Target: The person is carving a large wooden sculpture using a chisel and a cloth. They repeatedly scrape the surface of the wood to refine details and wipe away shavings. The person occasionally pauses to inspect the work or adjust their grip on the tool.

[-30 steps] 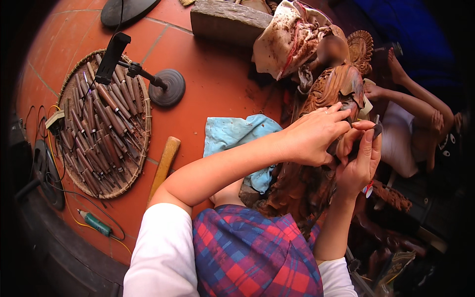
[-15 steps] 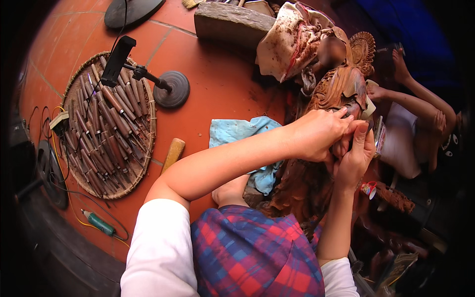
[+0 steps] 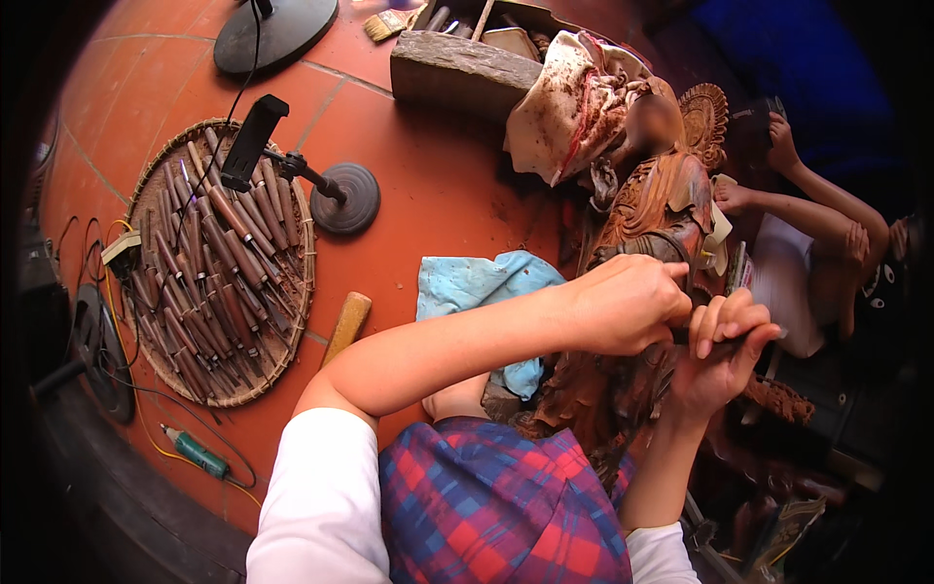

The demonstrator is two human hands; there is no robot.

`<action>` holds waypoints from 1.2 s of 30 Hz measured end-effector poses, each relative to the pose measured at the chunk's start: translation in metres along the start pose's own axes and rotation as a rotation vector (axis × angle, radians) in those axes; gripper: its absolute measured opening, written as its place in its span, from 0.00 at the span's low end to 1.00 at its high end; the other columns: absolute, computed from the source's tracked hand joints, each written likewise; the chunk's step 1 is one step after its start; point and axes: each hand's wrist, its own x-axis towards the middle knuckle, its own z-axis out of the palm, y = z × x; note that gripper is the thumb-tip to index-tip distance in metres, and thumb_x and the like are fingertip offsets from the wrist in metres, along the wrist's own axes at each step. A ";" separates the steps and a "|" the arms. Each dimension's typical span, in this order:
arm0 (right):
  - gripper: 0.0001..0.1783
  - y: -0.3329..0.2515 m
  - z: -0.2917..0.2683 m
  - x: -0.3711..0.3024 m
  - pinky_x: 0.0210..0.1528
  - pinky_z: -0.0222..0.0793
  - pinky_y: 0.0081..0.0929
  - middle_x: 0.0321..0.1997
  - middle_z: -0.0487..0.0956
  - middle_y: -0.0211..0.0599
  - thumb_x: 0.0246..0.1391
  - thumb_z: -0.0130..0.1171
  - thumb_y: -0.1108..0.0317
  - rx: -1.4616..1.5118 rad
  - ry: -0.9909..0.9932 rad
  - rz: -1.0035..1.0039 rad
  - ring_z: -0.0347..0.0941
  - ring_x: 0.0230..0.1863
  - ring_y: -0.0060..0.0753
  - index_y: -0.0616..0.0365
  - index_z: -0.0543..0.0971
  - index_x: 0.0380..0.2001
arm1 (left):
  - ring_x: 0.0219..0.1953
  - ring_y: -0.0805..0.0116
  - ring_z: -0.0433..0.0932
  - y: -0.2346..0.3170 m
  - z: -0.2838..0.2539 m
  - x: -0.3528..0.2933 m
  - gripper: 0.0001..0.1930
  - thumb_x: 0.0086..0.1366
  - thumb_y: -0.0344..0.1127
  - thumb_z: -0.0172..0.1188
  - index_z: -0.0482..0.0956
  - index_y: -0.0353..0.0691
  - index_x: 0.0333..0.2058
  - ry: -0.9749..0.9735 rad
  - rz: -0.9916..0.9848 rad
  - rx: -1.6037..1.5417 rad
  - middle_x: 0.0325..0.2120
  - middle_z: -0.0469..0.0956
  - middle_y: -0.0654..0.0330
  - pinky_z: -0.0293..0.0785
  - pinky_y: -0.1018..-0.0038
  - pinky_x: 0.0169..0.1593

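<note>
A carved reddish-brown wooden statue (image 3: 662,200), with a round fretted halo (image 3: 704,122) behind its head, lies in front of me on the right. Over its lower part, my left hand (image 3: 628,304) is closed in a fist, its fingers mostly turned out of sight. My right hand (image 3: 720,355) is beside it, fingers curled round a dark, narrow tool (image 3: 684,336) that passes between the two hands. A small pale tip shows by the right thumb. Whether the left fist also grips the tool is hidden.
On the left, a round woven basket (image 3: 306,282) holds many wooden-handled chisels. Nearby are a phone stand (image 3: 345,198), wooden mallet handle (image 3: 345,329), green power tool (image 3: 199,454) with cords, blue cloth (image 3: 467,287), stained white cloth (image 3: 555,117) and wooden block (image 3: 462,68). Another person's arm (image 3: 803,209) is at right.
Both hands have come down toward me, away from the statue's chest. The right fingers have curled round the dark tool, and the left hand has turned into a fist. My view has shifted slightly.
</note>
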 end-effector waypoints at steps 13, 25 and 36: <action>0.15 -0.027 -0.060 -0.066 0.41 0.79 0.26 0.37 0.82 0.43 0.51 0.62 0.83 -0.598 0.167 0.474 0.82 0.38 0.35 0.69 0.79 0.44 | 0.66 0.55 0.64 0.032 0.063 -0.077 0.18 0.61 0.44 0.61 0.75 0.43 0.47 0.178 0.428 0.161 0.62 0.68 0.54 0.52 0.40 0.67; 0.09 -0.022 -0.049 -0.038 0.66 0.62 0.46 0.47 0.81 0.56 0.43 0.67 0.76 -1.085 -0.251 0.407 0.77 0.55 0.48 0.65 0.84 0.32 | 0.72 0.36 0.30 0.045 0.114 -0.068 0.39 0.59 0.50 0.63 0.56 0.58 0.67 -0.073 0.241 -0.106 0.72 0.39 0.50 0.36 0.23 0.61; 0.08 -0.024 -0.045 -0.016 0.58 0.69 0.40 0.37 0.85 0.42 0.44 0.69 0.74 -1.145 -0.378 0.357 0.81 0.49 0.45 0.64 0.85 0.31 | 0.70 0.28 0.26 0.054 0.130 -0.047 0.38 0.62 0.50 0.59 0.55 0.57 0.69 0.186 0.189 -0.044 0.72 0.35 0.45 0.37 0.25 0.61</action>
